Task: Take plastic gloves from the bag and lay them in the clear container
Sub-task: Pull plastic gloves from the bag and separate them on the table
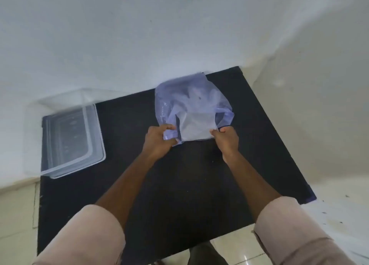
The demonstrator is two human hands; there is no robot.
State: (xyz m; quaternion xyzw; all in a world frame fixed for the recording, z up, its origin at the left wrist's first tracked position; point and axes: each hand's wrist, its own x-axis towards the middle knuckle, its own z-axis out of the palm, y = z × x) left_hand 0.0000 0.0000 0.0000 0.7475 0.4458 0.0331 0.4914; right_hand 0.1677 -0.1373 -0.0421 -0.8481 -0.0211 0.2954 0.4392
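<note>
A translucent bluish plastic bag [189,103] lies on the black table [159,181], near its far edge. Pale plastic gloves [196,128] show at the bag's near opening. My left hand [158,140] grips the bag's near left edge. My right hand [226,138] pinches the near right edge of the pale plastic; whether it holds the bag or a glove I cannot tell. The clear container [100,145] stands at the table's left side, well left of my left hand. I see nothing lying inside it.
White walls close in behind the table and on the right. The table's right edge [283,141] runs diagonally close to the bag. Pale floor tiles [235,250] show below the near edge. My rolled-up sleeves fill the lower corners.
</note>
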